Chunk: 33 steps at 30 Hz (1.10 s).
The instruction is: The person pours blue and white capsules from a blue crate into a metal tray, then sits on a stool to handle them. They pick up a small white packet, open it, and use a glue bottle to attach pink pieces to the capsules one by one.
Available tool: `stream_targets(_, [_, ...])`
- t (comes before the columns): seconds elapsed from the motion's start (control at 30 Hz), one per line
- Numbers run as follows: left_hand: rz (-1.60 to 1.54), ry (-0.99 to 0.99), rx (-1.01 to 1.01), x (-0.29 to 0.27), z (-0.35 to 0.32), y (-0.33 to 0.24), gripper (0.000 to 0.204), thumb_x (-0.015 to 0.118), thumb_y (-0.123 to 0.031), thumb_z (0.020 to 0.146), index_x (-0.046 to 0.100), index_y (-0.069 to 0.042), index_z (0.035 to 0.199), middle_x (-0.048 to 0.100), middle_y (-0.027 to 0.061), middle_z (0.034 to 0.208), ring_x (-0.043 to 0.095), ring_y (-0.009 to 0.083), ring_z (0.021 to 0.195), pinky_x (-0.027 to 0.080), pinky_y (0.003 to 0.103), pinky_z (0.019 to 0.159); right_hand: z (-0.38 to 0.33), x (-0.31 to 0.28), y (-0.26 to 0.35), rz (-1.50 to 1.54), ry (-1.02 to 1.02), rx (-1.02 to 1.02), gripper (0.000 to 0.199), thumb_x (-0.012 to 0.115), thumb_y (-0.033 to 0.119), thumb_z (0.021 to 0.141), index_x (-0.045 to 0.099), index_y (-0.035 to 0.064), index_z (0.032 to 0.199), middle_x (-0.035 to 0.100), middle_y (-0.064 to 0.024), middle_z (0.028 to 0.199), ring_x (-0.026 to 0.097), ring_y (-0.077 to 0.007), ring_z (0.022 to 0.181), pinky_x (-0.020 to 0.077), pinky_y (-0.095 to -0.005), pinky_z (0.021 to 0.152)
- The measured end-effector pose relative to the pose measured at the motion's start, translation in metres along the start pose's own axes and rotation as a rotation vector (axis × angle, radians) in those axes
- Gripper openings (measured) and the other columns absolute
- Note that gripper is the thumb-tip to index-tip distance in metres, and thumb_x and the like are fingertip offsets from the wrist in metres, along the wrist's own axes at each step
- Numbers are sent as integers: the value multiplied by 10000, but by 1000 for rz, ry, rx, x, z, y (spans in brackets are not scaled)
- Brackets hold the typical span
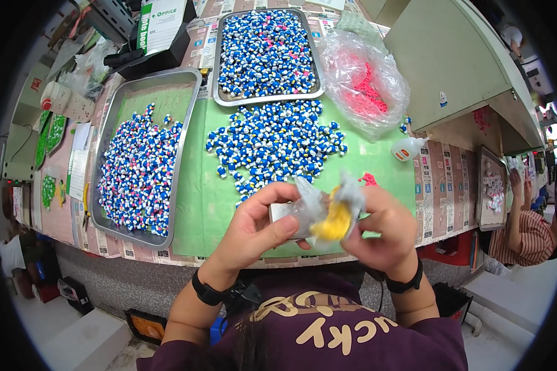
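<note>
My left hand point(254, 226) is closed around a small whitish box-like thing point(281, 212), partly hidden by the fingers, and one edge of a clear plastic bag point(309, 201). Bright yellow material point(334, 221) sits in the bag, too blurred to make out its pieces. On the bag's other side my right hand point(385, 230) grips the crumpled plastic, its fingers smeared by motion. Just beyond both hands, a loose pile of small blue-and-white pieces point(278, 145) with yellow spots spreads over the green mat point(195, 204). A few pink bits point(369, 179) lie near my right hand.
Metal trays of similar pieces stand at the left point(185, 133) and far middle point(269, 101). A clear bag of pink pieces point(368, 86), a small white bottle point(408, 148) and a grey cabinet point(445, 68) are right. Yellow-handled pliers point(85, 201) lie left. Another person point(526, 235) sits far right.
</note>
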<state>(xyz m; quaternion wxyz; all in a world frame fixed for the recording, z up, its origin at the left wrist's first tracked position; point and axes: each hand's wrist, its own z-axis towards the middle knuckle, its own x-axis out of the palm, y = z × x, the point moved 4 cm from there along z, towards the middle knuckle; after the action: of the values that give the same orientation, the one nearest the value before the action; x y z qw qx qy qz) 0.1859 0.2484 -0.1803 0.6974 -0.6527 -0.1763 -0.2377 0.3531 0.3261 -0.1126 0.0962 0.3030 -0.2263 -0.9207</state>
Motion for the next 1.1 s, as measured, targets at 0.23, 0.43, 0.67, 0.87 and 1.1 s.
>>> stream_targets(0.23, [35, 13, 30, 11, 6, -12, 406, 595, -318, 937, 409, -63, 1191, 570, 239, 1185, 665, 322, 958, 600, 359, 679, -9, -17, -11, 386, -289, 334, 217, 560, -67, 865, 403, -8, 1003, 641, -204, 1068, 639, -387, 1079, 533, -444, 875])
stream_targets(0.43, [-24, 18, -31, 13, 7, -14, 309, 451, -313, 1012, 462, -56, 1184, 564, 162, 1205, 648, 224, 917, 579, 307, 665, 3, -10, -9, 358, -350, 304, 229, 588, -104, 833, 404, 30, 860, 629, -161, 995, 643, -284, 1047, 481, -354, 904])
stream_targets(0.67, [-79, 37, -52, 9, 6, -9, 368, 426, -378, 999, 404, -77, 1210, 583, 202, 1056, 628, 233, 728, 474, 266, 474, -9, -9, -20, 316, -322, 518, 240, 632, -69, 810, 425, 40, 861, 600, -118, 973, 526, -131, 860, 426, -268, 812])
stream_targets(0.87, [-48, 30, -32, 10, 5, -9, 392, 524, -368, 957, 365, -106, 1201, 576, 210, 1072, 634, 245, 744, 472, 260, 472, -18, 3, -39, 567, -213, 755, 338, 667, 8, 845, 451, 44, 1103, 523, -28, 1006, 496, -77, 858, 410, -243, 746])
stream_targets(1.1, [39, -3, -30, 7, 5, -9, 407, 594, -318, 926, 364, -101, 1183, 540, 215, 1163, 647, 239, 780, 478, 256, 471, -14, 4, -34, 720, -113, 798, 343, 659, 27, 871, 465, 54, 1153, 525, 4, 1000, 490, -69, 865, 417, -236, 771])
